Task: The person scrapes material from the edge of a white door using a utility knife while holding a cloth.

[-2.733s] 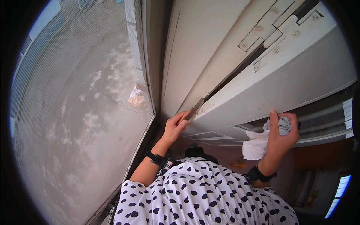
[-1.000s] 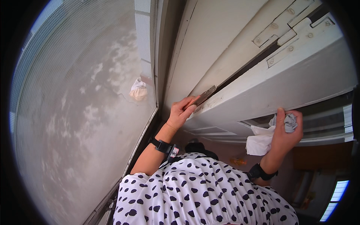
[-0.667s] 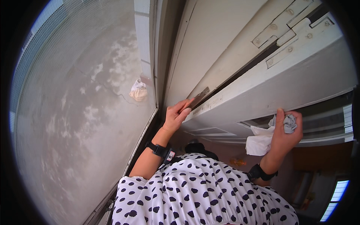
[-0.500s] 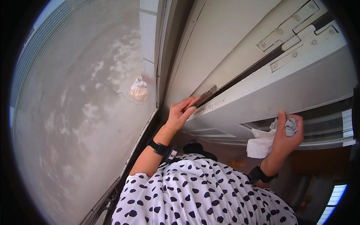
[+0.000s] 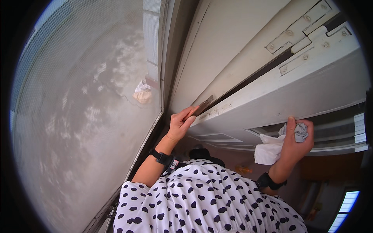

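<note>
A thin, flat brown metal scraper blade (image 5: 203, 106) is pinched in the fingers of the left hand (image 5: 179, 125) and pressed along the white painted door edge (image 5: 248, 105) (below the hinge). A crumpled white-grey cloth (image 5: 278, 143) is clenched in the right hand (image 5: 296, 140).

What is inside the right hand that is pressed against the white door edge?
The right hand grips a crumpled grey cloth with a white cloth hanging below it, against the white door. How far the cloths reach into the palm is covered by the fingers.
</note>
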The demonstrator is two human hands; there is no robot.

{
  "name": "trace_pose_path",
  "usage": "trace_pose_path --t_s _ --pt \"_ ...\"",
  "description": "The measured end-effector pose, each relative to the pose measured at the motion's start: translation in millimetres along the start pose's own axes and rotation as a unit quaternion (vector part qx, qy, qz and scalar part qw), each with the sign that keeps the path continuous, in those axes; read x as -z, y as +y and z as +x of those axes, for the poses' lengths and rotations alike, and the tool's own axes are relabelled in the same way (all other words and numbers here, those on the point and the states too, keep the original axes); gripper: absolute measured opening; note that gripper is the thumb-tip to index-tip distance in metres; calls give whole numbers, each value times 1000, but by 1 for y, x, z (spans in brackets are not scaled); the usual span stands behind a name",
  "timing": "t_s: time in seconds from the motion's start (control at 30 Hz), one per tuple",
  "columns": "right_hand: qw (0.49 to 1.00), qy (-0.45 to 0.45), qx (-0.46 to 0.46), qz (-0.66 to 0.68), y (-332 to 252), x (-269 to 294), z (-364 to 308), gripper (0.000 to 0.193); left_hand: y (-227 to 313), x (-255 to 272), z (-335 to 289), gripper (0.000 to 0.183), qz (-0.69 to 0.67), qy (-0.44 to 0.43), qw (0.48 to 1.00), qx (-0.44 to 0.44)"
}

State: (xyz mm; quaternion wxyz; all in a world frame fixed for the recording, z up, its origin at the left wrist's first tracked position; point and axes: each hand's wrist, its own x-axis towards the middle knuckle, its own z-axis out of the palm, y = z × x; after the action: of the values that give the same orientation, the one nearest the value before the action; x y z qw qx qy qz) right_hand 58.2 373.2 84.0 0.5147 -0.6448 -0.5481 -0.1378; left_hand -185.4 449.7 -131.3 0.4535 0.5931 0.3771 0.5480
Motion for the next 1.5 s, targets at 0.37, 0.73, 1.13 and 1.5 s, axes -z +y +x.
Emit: trace_pose_path --t_s 0.37,0.73,1.13,1.5 --pt "1000 -4 -1 6 -2 1 0 25 11 -6 12 32 5 8 996 -90" --pt "1000 -6 2 13 -1 4 4 26 29 -13 24 33 14 5 994 -109" --pt "1000 -12 24 -1 -9 6 11 25 57 -22 39 30 37 40 983 -176" --pt "1000 -6 27 -3 -1 8 15 26 57 -10 29 30 142 88 972 -166"
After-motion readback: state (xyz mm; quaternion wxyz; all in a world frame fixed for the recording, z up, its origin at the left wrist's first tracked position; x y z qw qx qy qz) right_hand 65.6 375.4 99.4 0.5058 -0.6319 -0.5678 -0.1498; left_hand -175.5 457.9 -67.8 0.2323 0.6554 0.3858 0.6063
